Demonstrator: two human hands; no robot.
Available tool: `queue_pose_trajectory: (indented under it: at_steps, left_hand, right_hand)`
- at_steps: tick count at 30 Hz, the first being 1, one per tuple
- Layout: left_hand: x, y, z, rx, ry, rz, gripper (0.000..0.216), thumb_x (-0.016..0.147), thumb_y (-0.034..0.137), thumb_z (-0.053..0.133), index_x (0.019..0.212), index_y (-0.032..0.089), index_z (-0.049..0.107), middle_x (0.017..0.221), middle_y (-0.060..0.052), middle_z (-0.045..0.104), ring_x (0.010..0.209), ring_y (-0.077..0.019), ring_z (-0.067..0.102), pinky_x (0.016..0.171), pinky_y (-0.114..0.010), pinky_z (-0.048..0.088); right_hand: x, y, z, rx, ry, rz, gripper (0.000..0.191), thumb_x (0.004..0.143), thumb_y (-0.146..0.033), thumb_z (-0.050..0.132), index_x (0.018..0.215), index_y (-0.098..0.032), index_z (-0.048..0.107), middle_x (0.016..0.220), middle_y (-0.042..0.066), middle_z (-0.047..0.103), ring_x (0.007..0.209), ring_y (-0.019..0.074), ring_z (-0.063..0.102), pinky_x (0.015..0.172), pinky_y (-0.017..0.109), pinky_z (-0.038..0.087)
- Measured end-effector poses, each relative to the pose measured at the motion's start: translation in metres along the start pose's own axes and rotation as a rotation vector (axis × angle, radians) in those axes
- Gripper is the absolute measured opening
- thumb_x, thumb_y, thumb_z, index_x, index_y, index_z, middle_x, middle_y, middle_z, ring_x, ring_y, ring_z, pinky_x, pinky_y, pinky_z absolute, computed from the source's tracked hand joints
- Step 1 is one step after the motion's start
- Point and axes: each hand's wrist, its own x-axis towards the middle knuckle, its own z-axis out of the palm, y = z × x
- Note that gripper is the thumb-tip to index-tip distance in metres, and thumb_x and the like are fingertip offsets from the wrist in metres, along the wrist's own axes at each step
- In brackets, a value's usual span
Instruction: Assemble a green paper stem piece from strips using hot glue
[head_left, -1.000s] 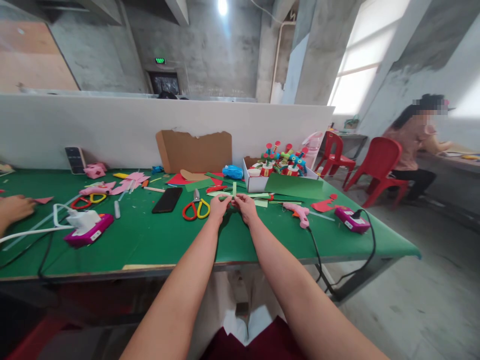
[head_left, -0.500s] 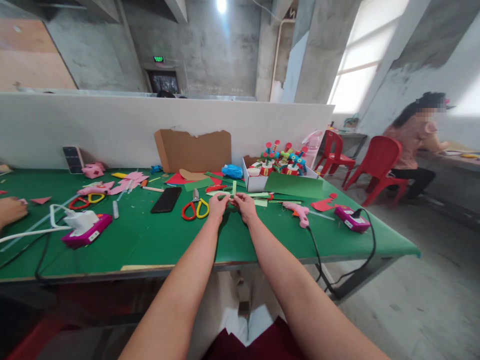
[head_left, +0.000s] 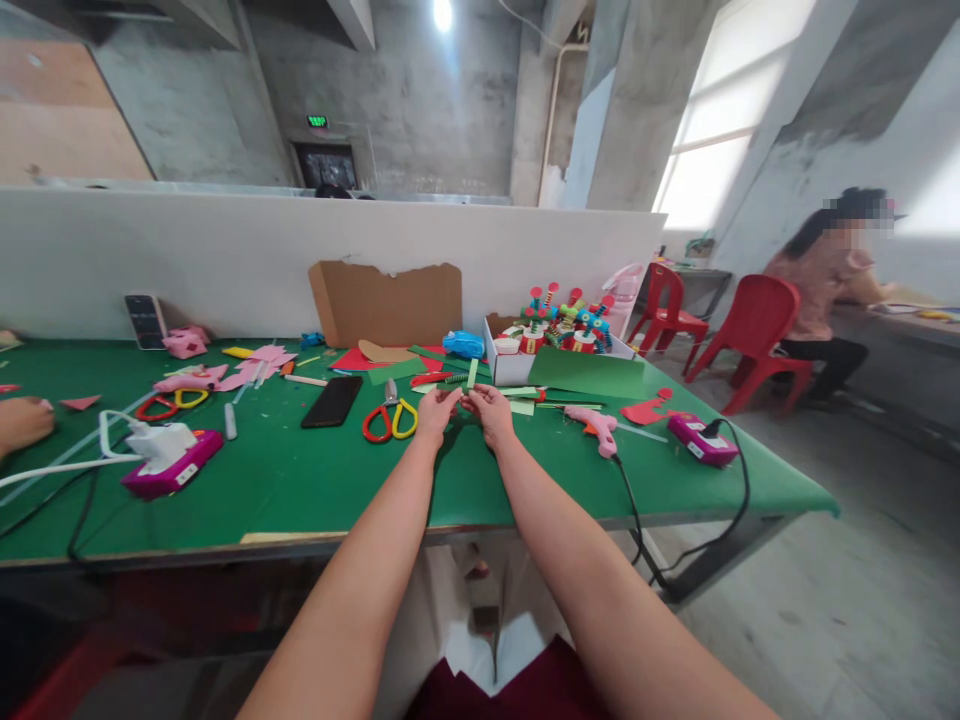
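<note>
Pinched between the fingertips, near the middle of the tabletop (head_left: 300,490): a pale green paper strip (head_left: 472,374), roughly upright. Clamped on its lower end, both the left hand (head_left: 435,412) and the right hand (head_left: 489,412), side by side and close together; cannot tell whether resting on the surface or just above it. Just left of the left hand, scissors (head_left: 391,393) with one red and one yellow handle, then a black smartphone (head_left: 333,401), flat. Just beyond the hands, a white box (head_left: 513,369) with small colourful toy figures (head_left: 584,341) inside and a dark green paper sheet (head_left: 587,371) in front. To the right of the right hand, a pink glue gun (head_left: 599,430), red paper scraps (head_left: 643,411) and a purple power strip (head_left: 703,441). Farther back, a brown cardboard piece (head_left: 391,304) against a white partition (head_left: 225,255). At the far left edge, part of a co-worker's hand (head_left: 26,424) on the tabletop, near a second purple power strip (head_left: 180,470). Well apart on the right, a seated person (head_left: 817,285) beside a red plastic chair (head_left: 761,310).
</note>
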Motion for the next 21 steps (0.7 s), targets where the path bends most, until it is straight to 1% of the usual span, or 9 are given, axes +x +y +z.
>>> queue_pose_trajectory:
  at_steps: [3,10,15,18,21]
  left_hand:
    - [-0.0004,-0.0008,-0.0001,0.054,-0.026,-0.004,0.030,0.062,0.039,0.080,0.066,0.014,0.064,0.065,-0.004,0.066,0.055,-0.0121,0.055,0.055,-0.025,0.044]
    - [0.0005,-0.0020,-0.0019,0.048,-0.041,0.020,0.033,0.059,0.042,0.080,0.059,0.014,0.062,0.057,-0.002,0.063,0.053,-0.0118,0.054,0.052,-0.024,0.043]
    - [-0.0001,-0.0006,-0.0027,0.057,-0.052,-0.001,0.032,0.059,0.041,0.081,0.057,0.014,0.063,0.054,-0.003,0.061,0.051,-0.0124,0.054,0.051,-0.025,0.043]
    - [-0.0011,0.0002,-0.0031,0.073,-0.063,0.002,0.030,0.058,0.038,0.081,0.059,0.013,0.066,0.054,-0.003,0.062,0.049,-0.0111,0.052,0.049,-0.023,0.041]
    - [-0.0016,0.0002,-0.0035,0.074,-0.060,0.022,0.025,0.057,0.034,0.080,0.067,0.012,0.070,0.058,-0.002,0.064,0.050,-0.0103,0.052,0.049,-0.022,0.040]
  right_hand:
    - [-0.0002,0.0005,0.0005,-0.008,-0.011,0.020,0.025,0.063,-0.018,0.081,0.075,-0.020,0.059,0.061,-0.004,0.067,0.062,0.0122,0.068,0.071,0.028,0.060]
    - [-0.0029,-0.0010,-0.0003,-0.043,-0.051,0.046,0.026,0.062,-0.020,0.084,0.075,-0.019,0.061,0.060,-0.003,0.069,0.060,0.0123,0.068,0.068,0.026,0.059]
    - [-0.0044,-0.0040,0.0017,-0.019,-0.043,0.093,0.022,0.066,-0.023,0.083,0.075,-0.018,0.063,0.061,-0.001,0.069,0.057,0.0118,0.066,0.066,0.026,0.059]
    - [-0.0038,-0.0040,0.0024,-0.013,-0.025,0.100,0.021,0.067,-0.026,0.082,0.071,-0.018,0.063,0.058,-0.003,0.067,0.053,0.0108,0.064,0.063,0.025,0.058]
    - [-0.0030,-0.0037,0.0010,-0.013,-0.036,0.102,0.022,0.065,-0.025,0.084,0.067,-0.018,0.063,0.056,-0.004,0.066,0.052,0.0103,0.063,0.062,0.024,0.058]
